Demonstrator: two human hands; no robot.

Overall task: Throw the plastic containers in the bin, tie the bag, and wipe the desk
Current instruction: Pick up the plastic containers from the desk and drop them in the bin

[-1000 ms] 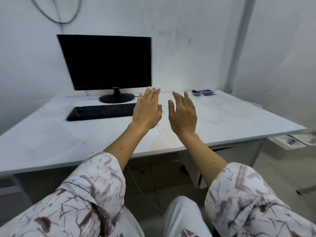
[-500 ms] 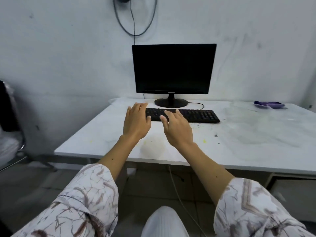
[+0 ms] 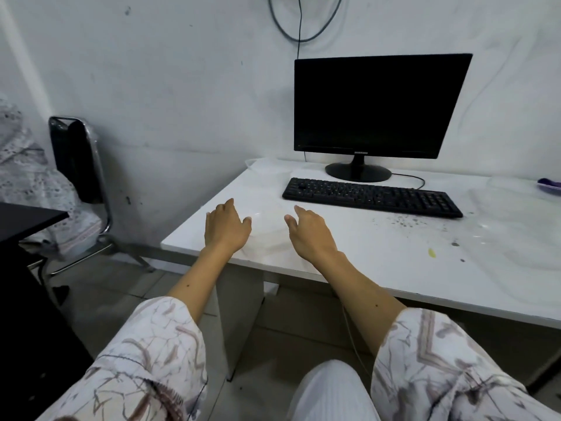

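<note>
A white desk [image 3: 364, 247] carries dark crumbs [image 3: 403, 221] and a yellow spot [image 3: 431, 253]. A faint clear plastic container [image 3: 268, 235] lies near the desk's front left corner. My left hand [image 3: 226, 227] and my right hand [image 3: 309, 232] flank it, fingers relaxed and pointing forward; I cannot tell whether they touch it. More clear plastic [image 3: 516, 241] lies on the desk's right part, and another clear piece [image 3: 258, 165] sits at the back left corner. A purple thing [image 3: 549, 185] sits at the far right edge. No bin or bag is in view.
A black monitor [image 3: 379, 107] and a black keyboard [image 3: 370, 197] stand at the back of the desk. To the left a metal chair [image 3: 79, 159] holds patterned cloth [image 3: 30, 177]. A black surface [image 3: 27, 217] juts in at the left edge.
The view has swung left, so the desk's left end and the chair now show. Both hands have dropped toward the desk's front left corner and spread apart.
</note>
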